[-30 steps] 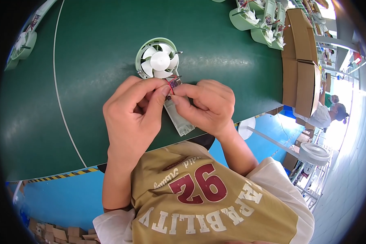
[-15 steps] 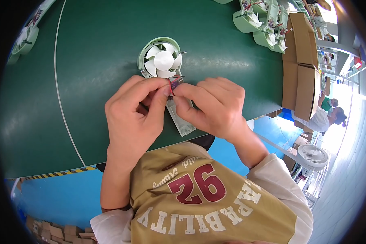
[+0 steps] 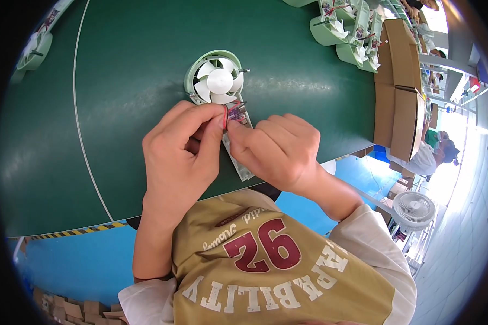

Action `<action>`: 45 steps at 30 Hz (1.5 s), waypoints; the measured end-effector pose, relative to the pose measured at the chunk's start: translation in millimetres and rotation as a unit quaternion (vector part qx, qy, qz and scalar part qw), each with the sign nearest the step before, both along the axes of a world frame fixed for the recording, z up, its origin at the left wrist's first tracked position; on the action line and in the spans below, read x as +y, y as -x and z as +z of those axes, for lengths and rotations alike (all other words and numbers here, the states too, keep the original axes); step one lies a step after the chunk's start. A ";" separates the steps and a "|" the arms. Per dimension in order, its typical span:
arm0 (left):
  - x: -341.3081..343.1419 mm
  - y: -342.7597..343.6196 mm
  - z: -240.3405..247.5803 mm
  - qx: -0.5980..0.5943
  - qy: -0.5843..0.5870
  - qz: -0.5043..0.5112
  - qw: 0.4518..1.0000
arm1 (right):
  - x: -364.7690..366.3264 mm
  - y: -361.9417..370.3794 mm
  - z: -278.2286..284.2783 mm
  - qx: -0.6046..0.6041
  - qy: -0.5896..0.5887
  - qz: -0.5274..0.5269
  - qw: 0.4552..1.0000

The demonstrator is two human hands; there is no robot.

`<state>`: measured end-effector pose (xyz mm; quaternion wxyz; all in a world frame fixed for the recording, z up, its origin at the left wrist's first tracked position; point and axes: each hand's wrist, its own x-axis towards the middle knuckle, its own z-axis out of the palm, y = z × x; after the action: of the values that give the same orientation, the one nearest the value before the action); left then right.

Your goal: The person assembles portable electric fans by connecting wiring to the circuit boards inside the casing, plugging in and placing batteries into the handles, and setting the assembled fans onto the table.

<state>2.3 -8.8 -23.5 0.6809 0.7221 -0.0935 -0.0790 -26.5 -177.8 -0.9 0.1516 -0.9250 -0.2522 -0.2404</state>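
Note:
A pale green handheld fan housing (image 3: 190,76) lies on the green table, its round head away from me and its long handle toward me. White blades (image 3: 220,81) sit inside the round head. In the handle shows a small purple circuit board (image 3: 235,115). My left hand (image 3: 181,154) pinches red and black wires (image 3: 225,116) between thumb and forefinger above the handle. My right hand (image 3: 279,149) is closed, its fingertips at the board and wires; whatever it grips is hidden behind its fingers.
Several similar fan housings (image 3: 331,31) stand at the far right, beside a brown cardboard box (image 3: 398,86). Another fan housing (image 3: 35,54) lies at the far left. A white line (image 3: 81,130) crosses the green table (image 3: 130,65). People work beyond the box.
My right hand has turned and drawn in, with its fingers curled lower over the handle. More of the circuit board shows. My left hand keeps its pinch on the wires.

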 end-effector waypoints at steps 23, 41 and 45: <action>20.0 18.3 0.9 -0.053 0.057 0.100 0.992 | -306.3 -57.2 132.4 -0.157 -0.019 -0.526 0.836; 18.1 13.6 -7.0 -0.102 -0.064 0.119 0.986 | -392.0 -47.6 123.4 0.461 -0.176 -0.387 0.779; 4.1 18.8 -3.3 -0.112 -0.090 0.066 0.987 | -445.6 -20.2 127.2 0.321 0.027 -0.448 0.834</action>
<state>-16.5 -4.7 -26.9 0.6023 0.7892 -0.1131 0.0394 -6.3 -623.4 126.3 0.0748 -0.9656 0.2465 0.0354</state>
